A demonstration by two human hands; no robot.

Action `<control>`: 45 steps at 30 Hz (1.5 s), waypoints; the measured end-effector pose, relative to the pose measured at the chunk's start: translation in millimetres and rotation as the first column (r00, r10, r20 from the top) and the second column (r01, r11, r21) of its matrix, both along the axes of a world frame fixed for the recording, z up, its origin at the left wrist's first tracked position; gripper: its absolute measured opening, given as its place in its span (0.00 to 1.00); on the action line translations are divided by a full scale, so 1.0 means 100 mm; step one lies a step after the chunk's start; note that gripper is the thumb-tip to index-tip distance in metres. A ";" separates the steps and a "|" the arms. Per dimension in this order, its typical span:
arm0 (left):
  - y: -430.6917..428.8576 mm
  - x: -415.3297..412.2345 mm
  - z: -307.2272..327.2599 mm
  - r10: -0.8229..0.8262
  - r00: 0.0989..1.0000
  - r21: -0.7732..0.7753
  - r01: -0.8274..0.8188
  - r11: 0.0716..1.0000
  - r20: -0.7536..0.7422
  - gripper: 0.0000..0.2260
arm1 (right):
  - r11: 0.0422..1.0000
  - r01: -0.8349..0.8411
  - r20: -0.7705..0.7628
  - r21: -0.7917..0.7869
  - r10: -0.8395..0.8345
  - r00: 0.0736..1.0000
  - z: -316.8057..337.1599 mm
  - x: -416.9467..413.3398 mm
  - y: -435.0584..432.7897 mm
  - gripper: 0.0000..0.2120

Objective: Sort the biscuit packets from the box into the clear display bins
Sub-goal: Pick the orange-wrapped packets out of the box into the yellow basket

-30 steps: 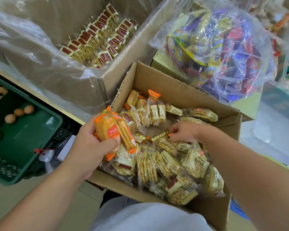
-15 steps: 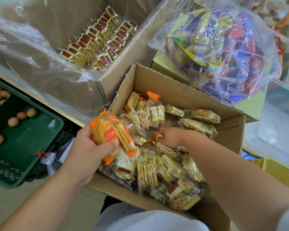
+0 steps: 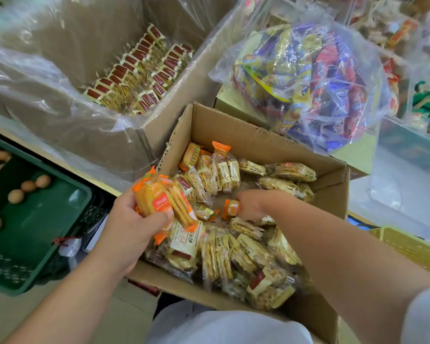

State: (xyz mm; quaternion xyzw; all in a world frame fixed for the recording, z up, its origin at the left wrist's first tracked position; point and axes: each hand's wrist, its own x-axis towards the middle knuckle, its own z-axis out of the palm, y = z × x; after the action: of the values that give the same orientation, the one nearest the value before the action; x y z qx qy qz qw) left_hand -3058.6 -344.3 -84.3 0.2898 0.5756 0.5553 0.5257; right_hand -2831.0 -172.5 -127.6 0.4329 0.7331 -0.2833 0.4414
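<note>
A person's left hand (image 3: 132,227) grips a bundle of orange biscuit packets (image 3: 159,202) over the near-left corner of an open cardboard box (image 3: 258,142), fingers curled behind and thumb across a red label whose white characters sit upside down, seemingly "1512". The right hand (image 3: 252,203), down in the box among loose packets (image 3: 248,252), pinches a small orange packet (image 3: 231,208) in bent fingers. Just below the bundle, a cream packet (image 3: 188,240) shows the characters "头饼".

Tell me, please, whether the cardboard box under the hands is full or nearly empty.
Fairly full: biscuit packets cover most of the cardboard box floor, heaped in layers.
</note>
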 end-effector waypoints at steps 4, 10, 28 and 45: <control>0.01 0.02 0.00 -0.031 0.997 -0.014 0.030 0.999 -0.068 0.20 | 0.980 0.057 -0.211 0.188 -0.016 0.977 0.19 0.06 -0.04 0.15; 0.04 0.12 0.11 0.048 0.998 -0.086 -0.046 0.995 0.029 0.21 | 0.819 0.450 -0.666 0.356 -0.115 0.737 0.76 0.42 -0.33 0.16; 0.34 2.99 0.78 -0.197 0.938 -0.055 0.221 0.974 0.286 0.17 | 0.195 0.961 -0.822 0.194 -0.502 0.268 0.89 4.31 -1.69 0.07; -0.02 4.62 0.36 -0.315 0.949 -0.357 0.285 0.889 -0.027 0.16 | 0.643 0.755 -0.451 0.127 -0.641 0.621 -0.15 5.04 -1.16 0.46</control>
State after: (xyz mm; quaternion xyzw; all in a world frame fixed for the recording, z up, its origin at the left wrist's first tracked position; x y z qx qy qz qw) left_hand -2596.3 -346.5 -48.1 0.3005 0.6349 0.3437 0.6233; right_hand -2327.5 -288.5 -142.5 0.6879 0.6057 -0.3923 0.0772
